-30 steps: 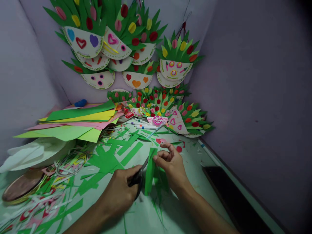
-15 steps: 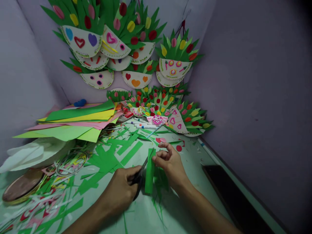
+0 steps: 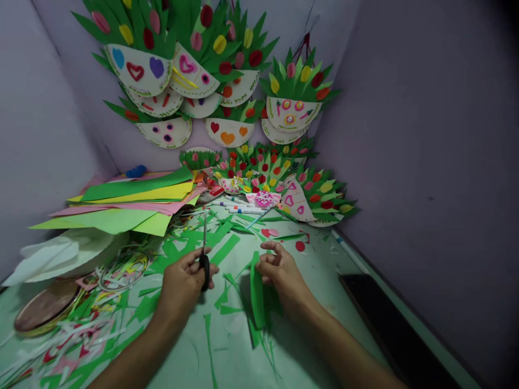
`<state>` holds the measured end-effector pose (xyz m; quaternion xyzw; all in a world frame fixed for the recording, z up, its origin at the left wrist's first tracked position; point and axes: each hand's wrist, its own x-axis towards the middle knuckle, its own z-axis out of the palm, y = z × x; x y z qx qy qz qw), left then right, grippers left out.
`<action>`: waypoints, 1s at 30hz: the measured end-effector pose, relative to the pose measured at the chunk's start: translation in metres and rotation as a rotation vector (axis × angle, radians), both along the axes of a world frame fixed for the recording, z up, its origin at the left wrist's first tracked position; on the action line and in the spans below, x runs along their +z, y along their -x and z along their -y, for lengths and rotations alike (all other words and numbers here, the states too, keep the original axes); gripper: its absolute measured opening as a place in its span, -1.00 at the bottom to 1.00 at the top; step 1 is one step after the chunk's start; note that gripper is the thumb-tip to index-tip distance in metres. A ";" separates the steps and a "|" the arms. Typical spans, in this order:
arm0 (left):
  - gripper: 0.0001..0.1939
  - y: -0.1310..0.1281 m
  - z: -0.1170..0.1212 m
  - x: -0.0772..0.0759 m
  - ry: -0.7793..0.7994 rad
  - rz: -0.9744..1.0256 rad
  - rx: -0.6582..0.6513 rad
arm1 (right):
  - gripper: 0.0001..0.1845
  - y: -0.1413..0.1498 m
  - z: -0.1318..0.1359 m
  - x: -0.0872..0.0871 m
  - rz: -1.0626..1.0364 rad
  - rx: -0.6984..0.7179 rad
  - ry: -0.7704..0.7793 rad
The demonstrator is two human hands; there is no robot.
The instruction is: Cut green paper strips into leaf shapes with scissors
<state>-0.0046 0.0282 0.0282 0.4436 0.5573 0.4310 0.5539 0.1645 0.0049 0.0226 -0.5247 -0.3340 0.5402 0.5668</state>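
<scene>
My left hand [image 3: 187, 278] grips a pair of scissors [image 3: 205, 265] by its black handles, the thin blades pointing up and away from me. To the right, my right hand [image 3: 281, 273] pinches a long green paper strip [image 3: 256, 294] near its top, between thumb and fingers. The strip hangs upright, with a curved edge on its left side. Scissors and strip are apart. Narrow green offcuts [image 3: 230, 309] lie on the pale green table [image 3: 227, 359] between and below my hands.
Coloured paper sheets [image 3: 133, 192] are stacked at the left, above a heap of paper scraps [image 3: 77, 351]. Felt pens [image 3: 243, 209] lie at the back. Decorated paper-plate baskets [image 3: 229, 132] hang on the wall and lean against it. A dark phone-like slab [image 3: 389, 324] lies at the right.
My left hand has drawn the scissors left, away from the strip, and turned the blades upward. The strip looks narrower, with a curved left edge, and more green offcuts lie on the table.
</scene>
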 end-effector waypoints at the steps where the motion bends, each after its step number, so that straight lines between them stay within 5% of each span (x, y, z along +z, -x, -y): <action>1: -0.33 0.000 -0.001 0.003 -0.028 -0.003 0.004 | -0.53 0.001 0.001 0.000 0.010 0.055 0.013; 7: -0.45 -0.012 0.016 0.012 -0.017 0.038 -0.204 | -0.42 0.016 0.014 -0.007 0.019 0.400 0.016; 11: -0.48 -0.009 0.012 0.014 -0.075 0.048 -0.080 | -0.43 0.013 0.016 -0.005 0.122 0.484 0.013; 15: -0.48 -0.001 0.002 0.013 -0.092 0.078 -0.018 | -0.45 -0.004 0.010 0.008 0.232 0.309 -0.003; 20: -0.51 -0.008 0.008 0.003 -0.005 0.114 -0.124 | -0.47 -0.007 0.004 0.010 0.005 -0.004 -0.111; 26: -0.47 -0.016 0.018 -0.003 0.009 0.180 -0.103 | -0.46 0.021 0.014 -0.004 -0.101 0.155 -0.070; 30: -0.45 -0.015 0.018 -0.002 -0.008 0.159 -0.145 | -0.42 0.029 0.017 -0.007 -0.119 0.119 -0.029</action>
